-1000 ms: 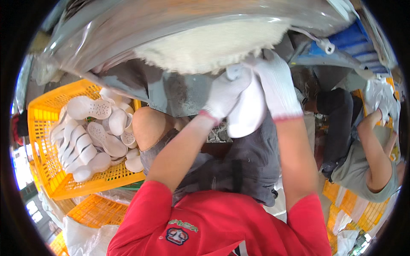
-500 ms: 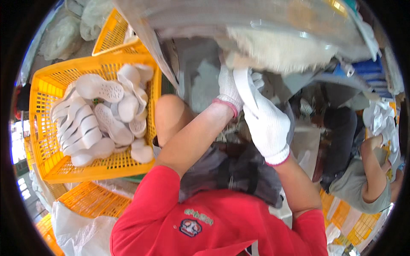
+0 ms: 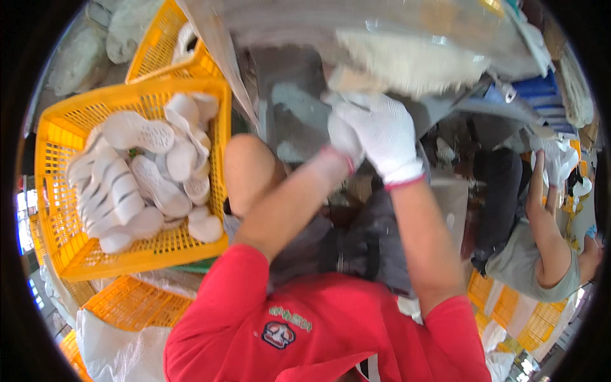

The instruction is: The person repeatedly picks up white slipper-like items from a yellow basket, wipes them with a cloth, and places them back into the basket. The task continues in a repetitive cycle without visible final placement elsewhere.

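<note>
At the upper centre of the head view, a white shoe sole (image 3: 344,134) sits between two gloved hands, just below a blurred pale fleecy mass (image 3: 407,60) and against a grey surface (image 3: 286,95). Only a small part of the sole shows; its shape is otherwise hidden by the gloves. The right hand (image 3: 382,130), in a white glove with a red cuff edge, is closed over the sole from above, fingers curled toward the left. The left hand (image 3: 347,143), gloved the same way, lies directly under and behind the right and touches it; the hands are together, pressed around the sole. How firmly the left fingers grip cannot be told, since the right hand covers them.

Both forearms are bare and rise from red sleeves (image 3: 305,318) at the lower edge. A bare knee (image 3: 248,165) stands just left of the left forearm.

To the left, near the knee, a yellow slatted plastic crate (image 3: 127,254) holds a loose heap of white soles (image 3: 140,178), some ribbed, some dotted. A second yellow crate (image 3: 159,51) stands behind it, and another lies below (image 3: 127,305), beside a clear plastic bag (image 3: 108,350).

At the right edge, well apart, another person in a grey shirt (image 3: 522,267) handles white pieces with a gloved hand (image 3: 554,159).
</note>
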